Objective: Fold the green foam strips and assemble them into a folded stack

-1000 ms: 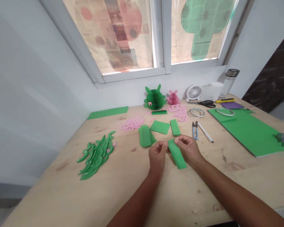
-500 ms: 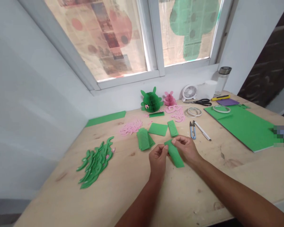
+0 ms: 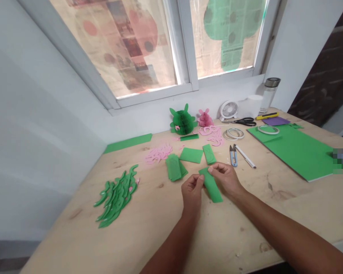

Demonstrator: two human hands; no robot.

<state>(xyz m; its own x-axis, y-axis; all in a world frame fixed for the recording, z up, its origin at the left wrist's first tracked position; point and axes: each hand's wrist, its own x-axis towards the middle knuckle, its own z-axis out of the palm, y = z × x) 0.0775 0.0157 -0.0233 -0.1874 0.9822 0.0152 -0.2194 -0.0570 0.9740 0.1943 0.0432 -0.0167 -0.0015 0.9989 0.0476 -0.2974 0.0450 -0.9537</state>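
A strip of green paper [image 3: 213, 188] slants between my two hands, low over the wooden table. My left hand [image 3: 193, 188] pinches its upper left edge between thumb and fingers. At the upper right corner, my right hand [image 3: 224, 175] grips the same strip with thumb and fingertips. Just beyond my hands lie a small green paper piece with drawn lines [image 3: 209, 154] and a flat green rectangle [image 3: 191, 155]. A stack of green paper pieces [image 3: 174, 168] sits to the left of them.
Curved green paper cutouts [image 3: 118, 198] pile up at left; pink cutouts [image 3: 158, 153] lie farther back. Blue thread snips [image 3: 233, 156], a white pen [image 3: 245, 156], tape rolls [image 3: 233, 133] and black scissors [image 3: 246, 121] are at right, beside green sheets [image 3: 300, 156]. Honeycomb paper figures [image 3: 183, 121] stand by the wall.
Both hands keep their pinch on the green strip, almost in the same place. The view has shifted very slightly.
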